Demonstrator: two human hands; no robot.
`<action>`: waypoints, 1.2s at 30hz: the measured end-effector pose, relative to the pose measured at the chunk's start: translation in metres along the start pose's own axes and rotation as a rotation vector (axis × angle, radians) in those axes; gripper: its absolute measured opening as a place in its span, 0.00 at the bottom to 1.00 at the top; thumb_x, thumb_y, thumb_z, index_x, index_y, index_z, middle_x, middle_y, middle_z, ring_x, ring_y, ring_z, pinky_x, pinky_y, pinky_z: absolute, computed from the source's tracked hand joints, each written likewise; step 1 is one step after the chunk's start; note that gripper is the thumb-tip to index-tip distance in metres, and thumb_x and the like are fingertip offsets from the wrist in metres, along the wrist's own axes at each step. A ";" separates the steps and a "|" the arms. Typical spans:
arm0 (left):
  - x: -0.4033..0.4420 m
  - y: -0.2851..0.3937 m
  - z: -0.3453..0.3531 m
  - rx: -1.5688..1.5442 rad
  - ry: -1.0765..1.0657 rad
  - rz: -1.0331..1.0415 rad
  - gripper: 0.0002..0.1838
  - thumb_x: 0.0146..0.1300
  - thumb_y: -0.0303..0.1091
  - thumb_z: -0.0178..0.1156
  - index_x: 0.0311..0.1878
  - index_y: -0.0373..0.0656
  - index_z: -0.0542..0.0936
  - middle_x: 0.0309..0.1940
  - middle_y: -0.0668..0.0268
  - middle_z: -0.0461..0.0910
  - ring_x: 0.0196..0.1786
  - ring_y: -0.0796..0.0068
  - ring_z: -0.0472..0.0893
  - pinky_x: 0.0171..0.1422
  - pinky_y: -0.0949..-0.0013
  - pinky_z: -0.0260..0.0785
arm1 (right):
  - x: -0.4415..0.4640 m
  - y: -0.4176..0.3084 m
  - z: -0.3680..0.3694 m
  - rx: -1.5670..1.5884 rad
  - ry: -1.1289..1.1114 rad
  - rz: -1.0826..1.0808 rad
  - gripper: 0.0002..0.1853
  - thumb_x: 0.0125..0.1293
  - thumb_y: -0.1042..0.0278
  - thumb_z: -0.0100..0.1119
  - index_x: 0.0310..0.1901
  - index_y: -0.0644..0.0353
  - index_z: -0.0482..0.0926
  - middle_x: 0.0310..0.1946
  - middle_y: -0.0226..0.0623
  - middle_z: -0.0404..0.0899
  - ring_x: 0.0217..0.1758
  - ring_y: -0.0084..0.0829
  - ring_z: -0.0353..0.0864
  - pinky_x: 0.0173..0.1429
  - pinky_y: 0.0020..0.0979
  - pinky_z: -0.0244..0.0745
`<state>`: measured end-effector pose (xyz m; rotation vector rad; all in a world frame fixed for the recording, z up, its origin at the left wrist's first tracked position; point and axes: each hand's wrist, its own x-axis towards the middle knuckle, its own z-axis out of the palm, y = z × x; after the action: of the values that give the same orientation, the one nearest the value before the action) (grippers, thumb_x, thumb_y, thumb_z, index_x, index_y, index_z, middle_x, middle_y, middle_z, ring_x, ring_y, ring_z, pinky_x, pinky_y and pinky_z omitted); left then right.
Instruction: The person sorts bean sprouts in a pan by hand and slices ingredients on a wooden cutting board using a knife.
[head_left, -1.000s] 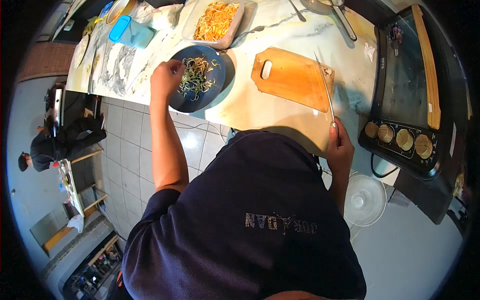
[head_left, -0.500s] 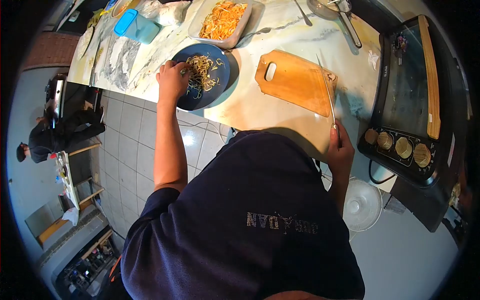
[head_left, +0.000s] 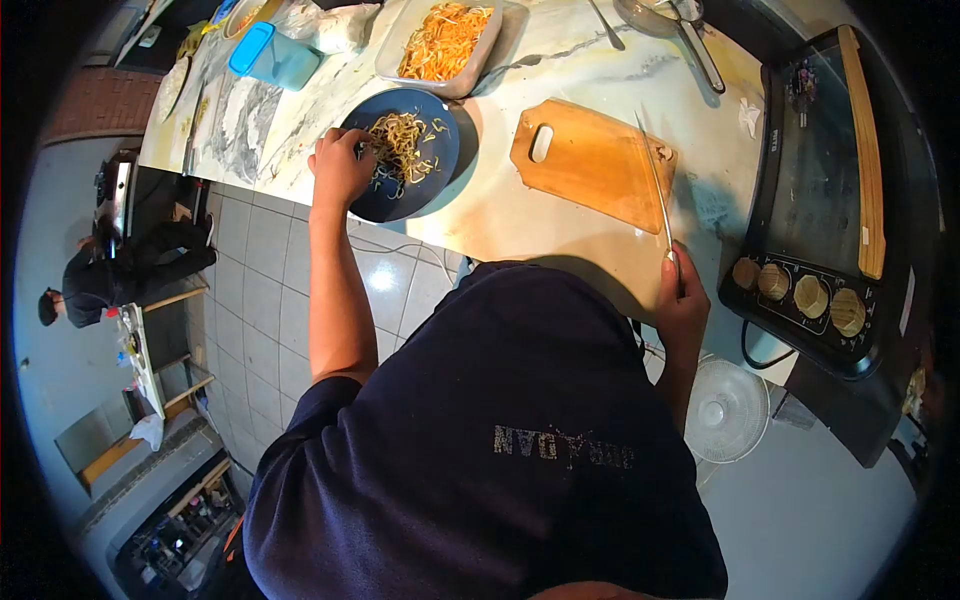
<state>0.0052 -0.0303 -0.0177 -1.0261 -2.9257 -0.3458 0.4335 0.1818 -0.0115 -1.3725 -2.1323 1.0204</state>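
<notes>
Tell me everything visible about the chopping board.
The chopping board is orange-brown, apparently wooden, and roughly oblong, with cut-off corners at its left end and a long rounded slot near that end. It lies flat and slightly askew on the marble-look worktop. Small pale bits sit near its far right corner. The blade of the knife in the right hand crosses over its right end; whether they touch is unclear.
</notes>
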 end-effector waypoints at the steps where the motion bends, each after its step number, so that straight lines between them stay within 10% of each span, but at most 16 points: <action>1: 0.000 0.002 0.001 0.000 0.000 -0.001 0.12 0.54 0.37 0.65 0.43 0.55 0.86 0.47 0.63 0.79 0.56 0.57 0.74 0.59 0.50 0.62 | 0.000 0.002 0.000 0.013 -0.003 0.000 0.18 0.71 0.61 0.55 0.58 0.60 0.78 0.47 0.53 0.83 0.52 0.38 0.85 0.54 0.36 0.77; 36: -0.004 0.004 -0.004 -0.287 0.052 0.007 0.09 0.56 0.39 0.68 0.37 0.47 0.83 0.40 0.63 0.81 0.46 0.62 0.80 0.47 0.58 0.67 | 0.000 0.002 -0.002 0.049 -0.002 0.037 0.18 0.70 0.62 0.56 0.57 0.61 0.79 0.46 0.51 0.84 0.50 0.38 0.85 0.53 0.34 0.77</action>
<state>0.0106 -0.0302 -0.0131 -1.0367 -2.8818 -0.7977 0.4360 0.1832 -0.0111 -1.3926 -2.0764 1.0809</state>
